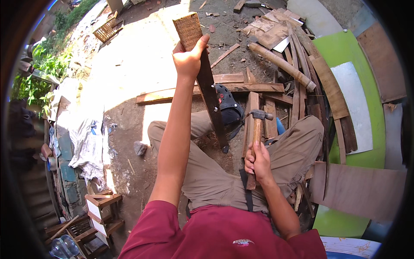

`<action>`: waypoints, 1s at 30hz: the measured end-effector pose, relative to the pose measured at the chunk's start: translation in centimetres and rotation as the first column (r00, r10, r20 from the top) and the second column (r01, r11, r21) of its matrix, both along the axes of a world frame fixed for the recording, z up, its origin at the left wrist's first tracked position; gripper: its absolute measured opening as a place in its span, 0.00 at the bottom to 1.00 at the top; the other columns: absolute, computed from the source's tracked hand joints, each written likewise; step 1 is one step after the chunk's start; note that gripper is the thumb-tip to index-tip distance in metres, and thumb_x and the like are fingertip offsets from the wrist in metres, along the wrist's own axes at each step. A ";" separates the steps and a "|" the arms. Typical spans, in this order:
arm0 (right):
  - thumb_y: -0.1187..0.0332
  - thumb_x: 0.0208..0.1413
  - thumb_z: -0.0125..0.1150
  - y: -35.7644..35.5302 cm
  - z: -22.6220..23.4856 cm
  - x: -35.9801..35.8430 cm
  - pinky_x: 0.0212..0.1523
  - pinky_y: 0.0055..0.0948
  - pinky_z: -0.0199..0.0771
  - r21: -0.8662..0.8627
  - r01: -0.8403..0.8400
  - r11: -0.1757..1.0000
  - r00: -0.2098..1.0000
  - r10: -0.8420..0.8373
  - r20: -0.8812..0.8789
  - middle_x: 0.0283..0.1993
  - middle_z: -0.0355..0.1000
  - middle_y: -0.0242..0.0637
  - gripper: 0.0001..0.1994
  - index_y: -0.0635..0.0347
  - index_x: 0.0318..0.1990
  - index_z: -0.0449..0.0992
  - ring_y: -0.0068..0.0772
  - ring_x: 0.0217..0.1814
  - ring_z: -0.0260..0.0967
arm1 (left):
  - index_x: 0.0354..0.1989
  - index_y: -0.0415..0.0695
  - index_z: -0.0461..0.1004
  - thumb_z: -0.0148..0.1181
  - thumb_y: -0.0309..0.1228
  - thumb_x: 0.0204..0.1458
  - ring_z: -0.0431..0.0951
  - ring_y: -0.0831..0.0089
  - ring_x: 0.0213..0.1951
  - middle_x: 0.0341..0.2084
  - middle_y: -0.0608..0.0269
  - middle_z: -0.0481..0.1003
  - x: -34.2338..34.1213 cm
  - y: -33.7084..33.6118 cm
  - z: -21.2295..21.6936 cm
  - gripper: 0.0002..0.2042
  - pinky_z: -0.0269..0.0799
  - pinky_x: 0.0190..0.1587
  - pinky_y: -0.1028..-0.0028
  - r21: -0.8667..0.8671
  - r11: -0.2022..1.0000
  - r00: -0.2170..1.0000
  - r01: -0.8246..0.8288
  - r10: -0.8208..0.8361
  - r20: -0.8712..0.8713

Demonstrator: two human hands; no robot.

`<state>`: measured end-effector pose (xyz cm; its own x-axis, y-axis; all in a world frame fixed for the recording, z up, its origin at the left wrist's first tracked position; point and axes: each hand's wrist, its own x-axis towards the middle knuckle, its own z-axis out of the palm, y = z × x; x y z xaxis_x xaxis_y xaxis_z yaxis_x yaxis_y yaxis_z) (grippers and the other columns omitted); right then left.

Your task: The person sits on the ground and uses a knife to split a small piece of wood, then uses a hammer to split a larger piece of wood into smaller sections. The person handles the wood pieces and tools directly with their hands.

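Out in front of the person's lap, between the bent legs in khaki trousers [215, 179], a wooden plank [208, 93] is held aslant by the left hand [189, 56]. Its long axis runs from the upper end, up and to the left at the hand, down and slightly rightward to a narrow lower end near the dark clog [228, 103]; whether that lower end touches the ground [129, 172] cannot be told. The plank is straight and long. Near the top it shows a lighter brown, rough-grained face, while the length below the hand is dark, nearly black in shade, with a few small bright spots along it that may be nails.

The left fingers are closed about the plank just below its upper end, the thumb lying up along the right side; the fingertips on the far side are hidden.

In the right hand [257, 163] is a hammer [257, 130], its wooden handle standing almost upright, the butt pointing down toward the lap and the grey metal head at the top, lying crosswise. The right fingers are curled tight around the lower part of the handle, pressed against the wood. The hammer head is apart from the plank, to its right. Behind both lie loose boards [172, 94], with a bamboo pole [282, 64] farther to the right.
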<state>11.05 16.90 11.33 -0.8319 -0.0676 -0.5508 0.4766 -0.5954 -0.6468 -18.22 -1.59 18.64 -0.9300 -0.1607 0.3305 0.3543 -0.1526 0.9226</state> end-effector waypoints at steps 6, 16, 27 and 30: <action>0.53 0.75 0.39 -3.2 2.3 -6.5 0.12 0.22 0.56 0.050 -0.023 0.999 0.983 0.031 -0.183 0.23 0.56 0.27 0.15 0.55 0.45 0.63 0.17 0.14 0.51 | 0.39 0.38 0.78 0.75 0.38 0.52 0.80 0.74 0.26 0.25 0.60 0.80 1.9 0.6 0.2 0.17 0.77 0.31 0.74 -0.061 0.994 0.996 -0.086 0.084 -0.026; 0.52 0.74 0.41 -7.2 2.4 -8.4 0.13 0.23 0.60 0.148 -0.018 0.989 0.981 0.046 -0.188 0.23 0.56 0.27 0.16 0.56 0.45 0.61 0.17 0.14 0.53 | 0.35 0.36 0.80 0.74 0.38 0.52 0.78 0.79 0.29 0.26 0.65 0.81 4.5 2.7 1.7 0.16 0.72 0.34 0.77 -0.085 0.976 0.977 -0.200 0.193 -0.087; 0.54 0.74 0.43 -6.3 2.7 -7.8 0.11 0.23 0.58 0.363 -0.053 0.930 0.983 0.112 -0.143 0.24 0.57 0.27 0.15 0.56 0.46 0.61 0.16 0.13 0.51 | 0.33 0.36 0.81 0.74 0.40 0.52 0.78 0.79 0.31 0.26 0.65 0.81 3.9 4.8 2.0 0.17 0.72 0.36 0.77 -0.098 0.979 0.982 -0.179 0.172 -0.076; 0.53 0.74 0.43 -6.3 2.2 -7.7 0.11 0.23 0.58 0.319 -0.041 0.947 0.980 0.100 -0.170 0.24 0.56 0.28 0.15 0.56 0.46 0.61 0.16 0.13 0.51 | 0.33 0.36 0.81 0.74 0.39 0.52 0.78 0.79 0.31 0.26 0.65 0.81 3.7 5.0 2.0 0.16 0.72 0.36 0.76 -0.078 0.981 0.982 -0.177 0.170 -0.087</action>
